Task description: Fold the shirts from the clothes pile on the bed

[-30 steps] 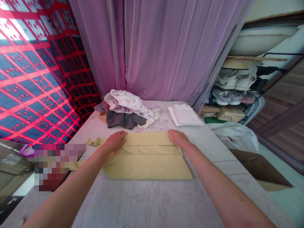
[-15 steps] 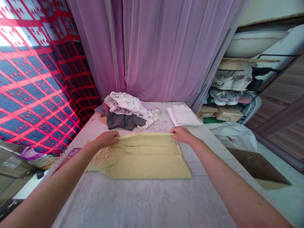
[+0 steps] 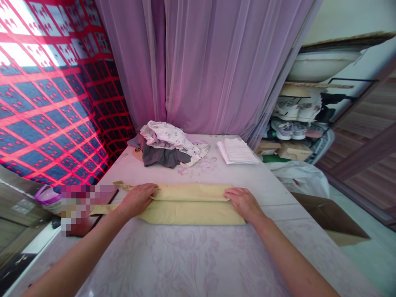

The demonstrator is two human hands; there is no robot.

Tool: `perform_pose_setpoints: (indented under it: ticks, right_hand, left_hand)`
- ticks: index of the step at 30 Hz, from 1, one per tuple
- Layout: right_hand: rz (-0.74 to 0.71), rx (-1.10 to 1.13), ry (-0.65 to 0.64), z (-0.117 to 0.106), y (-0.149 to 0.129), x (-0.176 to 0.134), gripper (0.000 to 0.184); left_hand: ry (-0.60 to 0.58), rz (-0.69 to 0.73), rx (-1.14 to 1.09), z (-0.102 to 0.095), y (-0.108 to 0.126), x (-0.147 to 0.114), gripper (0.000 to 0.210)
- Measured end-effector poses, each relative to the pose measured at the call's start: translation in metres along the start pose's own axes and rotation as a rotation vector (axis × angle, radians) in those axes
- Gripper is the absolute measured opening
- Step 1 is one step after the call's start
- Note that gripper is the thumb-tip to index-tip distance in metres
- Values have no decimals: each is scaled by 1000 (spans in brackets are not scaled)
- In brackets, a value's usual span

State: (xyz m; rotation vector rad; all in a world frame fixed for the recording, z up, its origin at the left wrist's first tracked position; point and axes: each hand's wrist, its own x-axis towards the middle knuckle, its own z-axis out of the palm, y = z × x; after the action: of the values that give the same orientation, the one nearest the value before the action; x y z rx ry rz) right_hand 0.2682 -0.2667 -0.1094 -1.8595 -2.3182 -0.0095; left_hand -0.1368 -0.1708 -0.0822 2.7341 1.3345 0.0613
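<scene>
A yellow shirt [image 3: 192, 212] lies in front of me, its far part folded over toward me as a long strip. My left hand [image 3: 142, 199] is closed on the left end of the fold, fingers bent over the cloth. At the right end, my right hand [image 3: 243, 203] grips the same folded edge, its thumb side against the fabric. Both hands rest low, close to the surface. Some narrow yellow cloth sticks out to the left, past my left wrist and partly behind it.
Beyond the shirt sits a heap of crumpled clothes [image 3: 168, 142]. A folded white striped cloth [image 3: 237, 151] lies at the far right of the patterned table cover [image 3: 185, 260]. A purple curtain [image 3: 210, 70] hangs behind. An open cardboard box [image 3: 328, 212] stands right, below shoe shelves.
The far edge of the shirt, held up between both hands before, has come toward me and down onto the rest of the shirt. Both hands moved nearer and lower with it.
</scene>
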Motion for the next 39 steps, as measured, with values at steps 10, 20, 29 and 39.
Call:
perform_pose_setpoints:
  ticks: [10, 20, 29, 39]
  right_hand:
    - [206, -106, -36, -22, 0, 44, 39]
    - [593, 570, 110, 2, 16, 70, 33]
    - [619, 764, 87, 21, 31, 81, 34]
    - [465, 807, 139, 0, 33, 42, 15]
  left_hand:
    - [-20, -186, 99, -15, 0, 23, 41]
    - [-49, -260, 92, -22, -16, 42, 32]
    - [-22, -320, 68, -16, -21, 47, 42]
    - [55, -176, -126, -22, -19, 14, 27]
